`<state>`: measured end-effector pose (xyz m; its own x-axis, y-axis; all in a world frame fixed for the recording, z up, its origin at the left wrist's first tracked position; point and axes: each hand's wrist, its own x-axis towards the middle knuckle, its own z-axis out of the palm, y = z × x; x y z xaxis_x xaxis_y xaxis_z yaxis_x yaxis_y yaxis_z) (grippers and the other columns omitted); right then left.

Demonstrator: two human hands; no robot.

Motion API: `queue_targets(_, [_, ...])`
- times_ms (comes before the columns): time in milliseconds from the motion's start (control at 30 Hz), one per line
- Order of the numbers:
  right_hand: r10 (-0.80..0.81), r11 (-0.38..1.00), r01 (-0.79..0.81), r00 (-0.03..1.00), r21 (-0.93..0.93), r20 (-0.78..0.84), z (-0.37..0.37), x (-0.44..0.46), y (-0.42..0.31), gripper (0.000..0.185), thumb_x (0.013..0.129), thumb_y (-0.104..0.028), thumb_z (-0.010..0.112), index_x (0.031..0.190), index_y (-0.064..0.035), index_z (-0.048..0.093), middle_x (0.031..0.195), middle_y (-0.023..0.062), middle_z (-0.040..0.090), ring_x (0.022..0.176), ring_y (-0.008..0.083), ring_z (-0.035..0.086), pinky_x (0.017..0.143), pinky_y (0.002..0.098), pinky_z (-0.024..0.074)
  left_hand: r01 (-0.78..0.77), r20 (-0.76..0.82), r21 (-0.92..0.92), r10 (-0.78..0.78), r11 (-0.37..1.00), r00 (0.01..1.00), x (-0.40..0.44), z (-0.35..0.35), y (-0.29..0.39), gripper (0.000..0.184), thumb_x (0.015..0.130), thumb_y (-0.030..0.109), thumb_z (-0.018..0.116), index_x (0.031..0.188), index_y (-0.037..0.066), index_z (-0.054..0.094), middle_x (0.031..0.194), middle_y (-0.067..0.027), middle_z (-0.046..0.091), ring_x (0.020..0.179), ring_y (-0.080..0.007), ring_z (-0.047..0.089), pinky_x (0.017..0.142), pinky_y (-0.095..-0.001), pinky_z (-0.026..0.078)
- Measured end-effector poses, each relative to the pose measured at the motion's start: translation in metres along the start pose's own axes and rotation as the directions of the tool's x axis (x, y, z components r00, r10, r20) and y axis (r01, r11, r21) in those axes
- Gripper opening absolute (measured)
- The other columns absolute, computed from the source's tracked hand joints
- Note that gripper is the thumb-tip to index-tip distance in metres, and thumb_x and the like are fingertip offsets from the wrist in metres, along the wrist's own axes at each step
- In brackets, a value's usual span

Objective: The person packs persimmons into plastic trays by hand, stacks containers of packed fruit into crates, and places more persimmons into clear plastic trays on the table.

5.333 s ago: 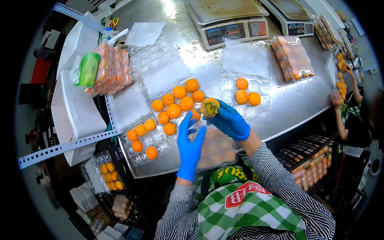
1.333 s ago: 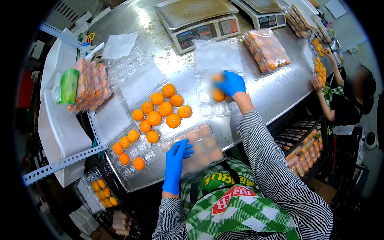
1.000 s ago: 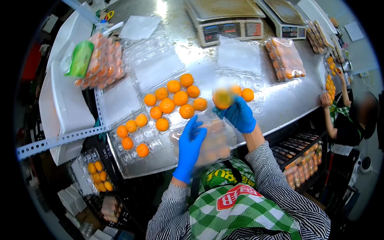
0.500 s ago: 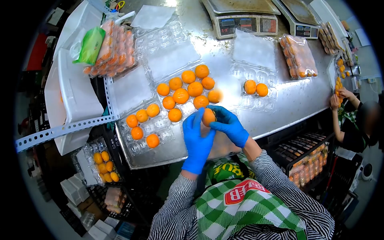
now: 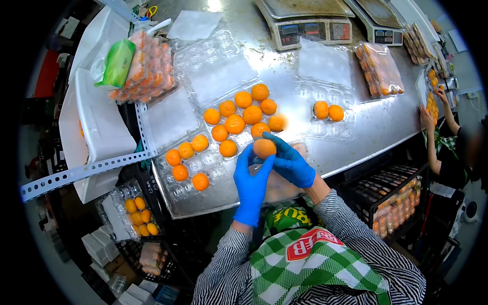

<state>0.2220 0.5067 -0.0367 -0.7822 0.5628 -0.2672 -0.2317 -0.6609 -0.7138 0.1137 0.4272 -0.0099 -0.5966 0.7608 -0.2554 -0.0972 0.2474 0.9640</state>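
A smooth, round orange fruit [image 5: 265, 148] is held between both gloved hands above the table's near edge. My left hand [image 5: 251, 178], in a blue glove, has its fingers closed on the fruit's left and lower side. From the right, the blue-gloved fingers of my right hand [image 5: 292, 163] close around the same fruit, touching its side and top. Just beyond my hands, a clear plastic tray holds several orange fruits [image 5: 235, 124]. A second, partly filled tray [image 5: 190, 175] lies to the left, and a third tray [image 5: 330, 129] with two fruits is at the right.
Two scales [image 5: 310, 33] stand at the back. Filled packs [image 5: 381, 68] lie at right, and more packs [image 5: 152, 66] under a green packet [image 5: 118, 62] at left. A perforated metal bar [image 5: 81, 168] crosses the left side. A crate [image 5: 391, 198] stands below right; another person [image 5: 452, 142] works beyond.
The fruit has been turned in my fingers and now shows a paler, smooth face. Both hands still hold it. At far right, the other person's hands have moved apart.
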Motion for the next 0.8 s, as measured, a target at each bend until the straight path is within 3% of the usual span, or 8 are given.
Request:
queue_targets(133, [0.035, 0.958, -0.037, 0.999, -0.283, -0.013, -0.003, 0.000, 0.002, 0.059, 0.088, -0.008, 0.055, 0.143, -0.0097, 0.031, 0.138, 0.0084, 0.043, 0.110, 0.0177, 0.055, 0.095, 0.0306, 0.0447, -0.077, -0.079, 0.263, 0.101, 0.962, 0.992, 0.013, -0.013, -0.007, 0.049, 0.077, 0.019, 0.075, 0.117, 0.000, 0.055, 0.107, -0.0103, 0.060, 0.098, -0.0190, 0.057, 0.086, -0.0327, 0.047])
queue_targets(200, [-0.017, 0.936, -0.030, 0.991, -0.351, -0.129, -0.010, -0.001, -0.004, 0.056, 0.089, -0.008, 0.054, 0.141, -0.0098, 0.034, 0.135, 0.0088, 0.046, 0.104, 0.0164, 0.058, 0.089, 0.0295, 0.0467, -0.133, -0.091, 0.424, 0.188, 0.896, 0.978, 0.023, -0.023, -0.018, 0.050, 0.075, 0.021, 0.077, 0.115, 0.000, 0.056, 0.105, -0.0117, 0.060, 0.096, -0.0211, 0.058, 0.084, -0.0337, 0.047])
queue_targets(267, [-0.091, 0.928, -0.012, 0.962, -0.372, -0.258, -0.015, 0.000, -0.012, 0.049, 0.090, -0.010, 0.053, 0.137, -0.0098, 0.042, 0.127, 0.0097, 0.054, 0.093, 0.0145, 0.061, 0.079, 0.0268, 0.0479, -0.180, -0.060, 0.559, 0.256, 0.809, 0.965, 0.033, -0.029, -0.029, 0.053, 0.075, 0.024, 0.076, 0.116, 0.000, 0.055, 0.108, -0.0151, 0.059, 0.098, -0.0273, 0.058, 0.085, -0.0376, 0.047])
queue_targets(400, [-0.131, 0.909, -0.015, 0.938, -0.416, -0.321, -0.022, -0.004, -0.020, 0.042, 0.091, -0.013, 0.054, 0.132, -0.0098, 0.048, 0.120, 0.0088, 0.058, 0.094, 0.0143, 0.060, 0.080, 0.0253, 0.0469, -0.281, 0.118, 0.673, 0.276, 0.684, 0.954, 0.055, -0.034, -0.037, 0.055, 0.074, 0.028, 0.075, 0.118, 0.001, 0.054, 0.110, -0.0164, 0.059, 0.099, -0.0316, 0.057, 0.086, -0.0412, 0.046])
queue_targets(500, [-0.157, 0.871, -0.047, 0.916, -0.489, -0.368, -0.007, -0.005, -0.023, 0.041, 0.091, -0.015, 0.055, 0.131, -0.0092, 0.048, 0.119, 0.0086, 0.058, 0.093, 0.0140, 0.060, 0.083, 0.0260, 0.0465, -0.398, 0.155, 0.598, 0.387, 0.696, 0.909, 0.058, -0.033, -0.039, 0.055, 0.074, 0.025, 0.076, 0.119, 0.001, 0.054, 0.112, -0.0152, 0.059, 0.102, -0.0309, 0.056, 0.088, -0.0401, 0.046])
queue_targets(633, [-0.173, 0.846, -0.062, 0.907, -0.529, -0.383, 0.016, 0.015, -0.004, 0.047, 0.086, -0.017, 0.065, 0.128, -0.0072, 0.050, 0.111, 0.0087, 0.060, 0.090, 0.0131, 0.059, 0.080, 0.0262, 0.0484, -0.494, 0.228, 0.379, 0.438, 0.783, 0.870, 0.052, -0.033, -0.027, 0.056, 0.073, 0.019, 0.077, 0.121, 0.002, 0.053, 0.115, -0.0141, 0.057, 0.105, -0.0281, 0.056, 0.089, -0.0375, 0.046])
queue_targets(700, [-0.167, 0.900, -0.044, 0.884, -0.434, -0.437, 0.026, 0.023, 0.000, 0.040, 0.084, -0.017, 0.068, 0.120, -0.0036, 0.057, 0.101, 0.0071, 0.062, 0.083, 0.0119, 0.059, 0.074, 0.0252, 0.0494, -0.543, 0.230, 0.321, 0.492, 0.776, 0.840, 0.049, -0.032, -0.022, 0.057, 0.072, 0.012, 0.077, 0.123, 0.004, 0.052, 0.117, -0.0112, 0.057, 0.101, -0.0232, 0.058, 0.085, -0.0342, 0.048])
queue_targets(800, [-0.164, 0.952, 0.035, 0.897, -0.306, -0.410, 0.030, 0.027, 0.000, 0.032, 0.086, -0.018, 0.064, 0.114, -0.0018, 0.062, 0.093, 0.0058, 0.064, 0.078, 0.0112, 0.058, 0.070, 0.0243, 0.0488, -0.462, 0.256, 0.202, 0.409, 0.864, 0.876, 0.051, -0.043, -0.012, 0.057, 0.074, 0.011, 0.076, 0.125, 0.005, 0.051, 0.117, -0.0096, 0.058, 0.097, -0.0180, 0.058, 0.082, -0.0304, 0.049])
